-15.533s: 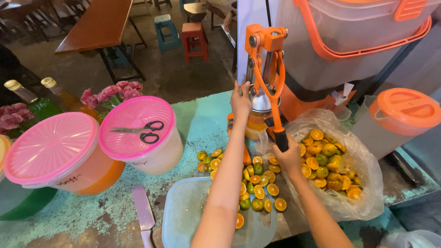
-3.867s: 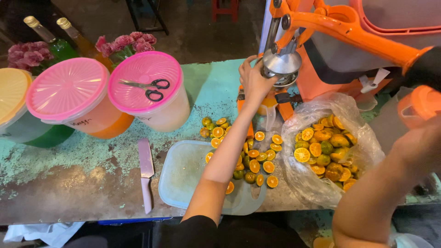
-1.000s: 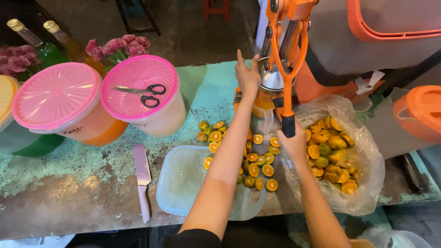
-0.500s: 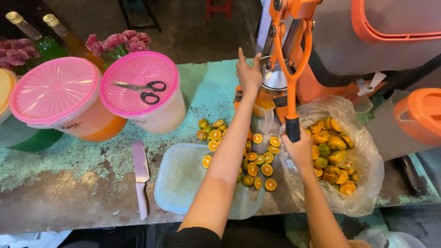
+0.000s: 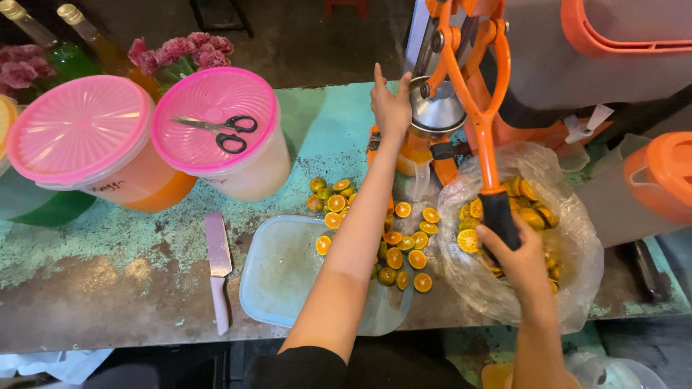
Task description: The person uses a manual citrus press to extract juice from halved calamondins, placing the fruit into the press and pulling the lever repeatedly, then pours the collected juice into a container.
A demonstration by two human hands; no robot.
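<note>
Left hand (image 5: 391, 106) open against the steel press cup (image 5: 437, 112), right hand (image 5: 513, 253) gripping the orange juicer lever's black handle (image 5: 499, 218), lever pointing down towards the person

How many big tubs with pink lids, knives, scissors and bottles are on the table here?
Tubs with pink lids: 2
Knives: 1
Scissors: 1
Bottles: 2
Total: 6

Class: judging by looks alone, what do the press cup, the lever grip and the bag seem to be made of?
Cup: probably bare metal, with a silvery sheen.
Grip, held by the right hand: matte black, likely rubber or plastic.
Bag: thin clear plastic film, crinkled and see-through.
</note>
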